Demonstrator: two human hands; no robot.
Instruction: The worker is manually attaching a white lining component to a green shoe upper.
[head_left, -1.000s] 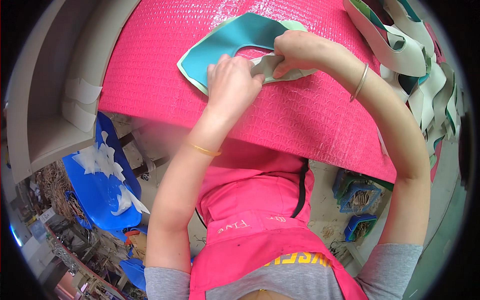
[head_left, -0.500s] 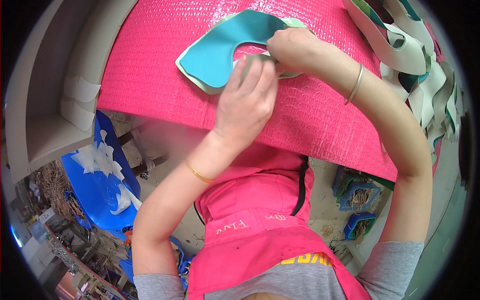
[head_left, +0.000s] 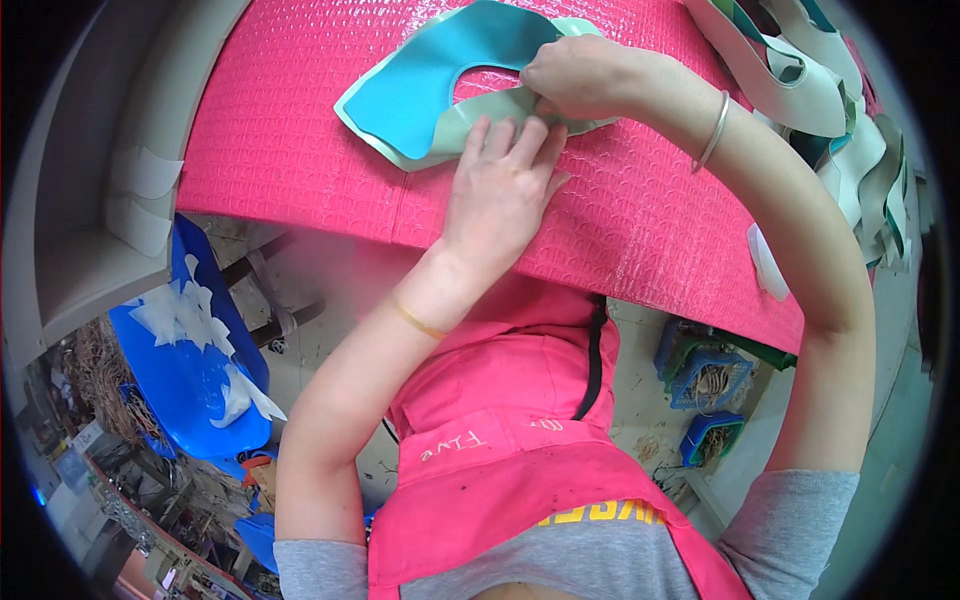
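Note:
A curved teal sheet piece (head_left: 435,80) with a pale green underside lies on a pink textured table cover (head_left: 300,130). My left hand (head_left: 500,190) lies flat with its fingers spread, the fingertips pressing on the pale green edge of the piece. My right hand (head_left: 575,75) pinches the pale green strip at the piece's right side, close above the left fingertips. A bangle sits on my right wrist.
Several similar cut pieces in pale and teal (head_left: 800,80) are piled at the table's far right. A small white scrap (head_left: 765,262) lies near the table's right edge. A blue bin with white scraps (head_left: 195,350) stands on the floor at left; blue crates (head_left: 710,375) sit at right.
My left hand has slid down and right off the piece's middle, now pressing only its lower edge. My right hand has stayed gripping the strip.

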